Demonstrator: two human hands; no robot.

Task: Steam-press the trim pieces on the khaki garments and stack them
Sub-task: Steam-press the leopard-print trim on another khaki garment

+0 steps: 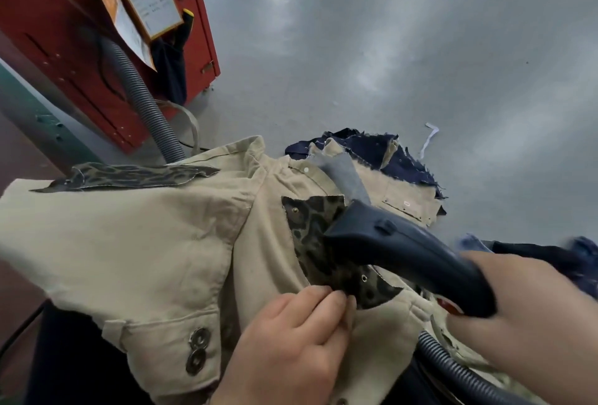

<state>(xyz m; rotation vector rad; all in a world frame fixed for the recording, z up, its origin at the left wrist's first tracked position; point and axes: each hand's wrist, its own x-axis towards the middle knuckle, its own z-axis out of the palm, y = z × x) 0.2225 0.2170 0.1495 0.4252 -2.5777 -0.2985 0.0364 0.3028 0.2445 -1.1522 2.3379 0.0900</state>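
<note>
The leopard trim piece lies on the khaki garment, centre-near; soft, light, apt to shift, best pinched at its near edge, where the left hand pinches it; right hand grips the steam iron

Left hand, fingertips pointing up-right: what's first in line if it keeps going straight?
The left hand already pinches the leopard-print trim piece; further along that line, likely the dark blue steam iron, though depth is unclear.

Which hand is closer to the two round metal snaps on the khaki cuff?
Left. The left hand pinches the leopard-print trim piece just right of the metal snaps; the right hand grips the dark steam iron, farther right.
</note>
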